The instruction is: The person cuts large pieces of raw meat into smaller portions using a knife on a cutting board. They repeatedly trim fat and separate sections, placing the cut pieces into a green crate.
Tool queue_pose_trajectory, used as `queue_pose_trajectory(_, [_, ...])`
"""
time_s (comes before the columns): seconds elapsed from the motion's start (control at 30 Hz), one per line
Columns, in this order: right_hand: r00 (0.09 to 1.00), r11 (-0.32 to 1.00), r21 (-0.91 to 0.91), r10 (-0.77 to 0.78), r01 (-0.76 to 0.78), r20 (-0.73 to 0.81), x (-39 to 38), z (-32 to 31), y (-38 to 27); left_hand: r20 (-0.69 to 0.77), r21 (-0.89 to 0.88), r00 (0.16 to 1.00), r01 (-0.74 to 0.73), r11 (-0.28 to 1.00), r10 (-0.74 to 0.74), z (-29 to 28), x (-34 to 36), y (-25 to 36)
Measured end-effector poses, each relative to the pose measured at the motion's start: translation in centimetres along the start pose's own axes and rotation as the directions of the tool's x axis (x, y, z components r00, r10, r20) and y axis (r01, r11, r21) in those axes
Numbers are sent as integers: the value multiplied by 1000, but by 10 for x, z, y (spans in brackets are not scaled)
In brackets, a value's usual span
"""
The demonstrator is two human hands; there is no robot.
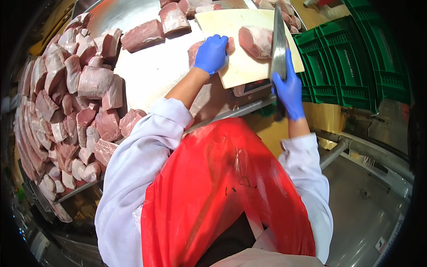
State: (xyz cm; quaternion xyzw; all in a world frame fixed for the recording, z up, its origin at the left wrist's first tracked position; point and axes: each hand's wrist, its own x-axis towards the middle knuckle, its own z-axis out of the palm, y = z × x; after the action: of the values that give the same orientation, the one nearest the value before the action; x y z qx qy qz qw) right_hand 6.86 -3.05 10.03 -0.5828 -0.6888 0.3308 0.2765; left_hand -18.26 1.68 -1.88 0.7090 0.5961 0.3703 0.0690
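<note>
Head view: two blue-gloved hands work over a pale cutting board (235, 73), both forearms in white sleeves.
Left hand (212, 54): fingers bent and drawn together over a pink meat piece (194, 52) at the board's left edge; pink flesh shows on both sides of the glove, and whether the fingers grip or only press, I cannot tell.
Right hand (288, 86): clamped on the handle of a long knife (279, 40), level with the board's right part.
Blade: points away from the person, beyond the right hand, broad face in sight.
Thick meat chunk (254, 42): on the board, between the hands, just left of the blade and ahead of the right hand.
Meat pile (66, 111): well to the left of the left hand, many pale pink pieces heaped together.
Loose meat block (143, 35): ahead and left of the left hand, beside another cut (174, 20).
Green crates (342, 66): to the right of the right hand.
Red apron (222, 178): nearer the body than both hands.
</note>
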Motion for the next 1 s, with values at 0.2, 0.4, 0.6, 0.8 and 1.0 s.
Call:
queue_pose_trajectory(0.2, [906, 920, -266, -350, 286, -238, 66, 55, 12, 38, -480, 967, 239, 844, -252, -13, 7, -32])
queue_pose_trajectory(0.4, [999, 973, -229, -30, 33, 19, -51, 57, 18, 32, -925, 935, 162, 344, -353, -37, 9, -48])
queue_pose_trajectory(0.6, [962, 987, -123, 133, -106, 240, -148, 9, 30, -147, -575, 974, 56, 816, -171, -10, 34, -3])
queue_pose_trajectory(0.8, [972, 961, 233, 184, -147, -146, -84, -2, 26, 30, -304, 978, 205, 930, -206, 19, 47, 55])
queue_pose_trajectory(1.0, [978, 994, 108, 38, -15, -207, -3, 32, 8, 31, -489, 977, 200, 849, -212, 5, 49, 47])
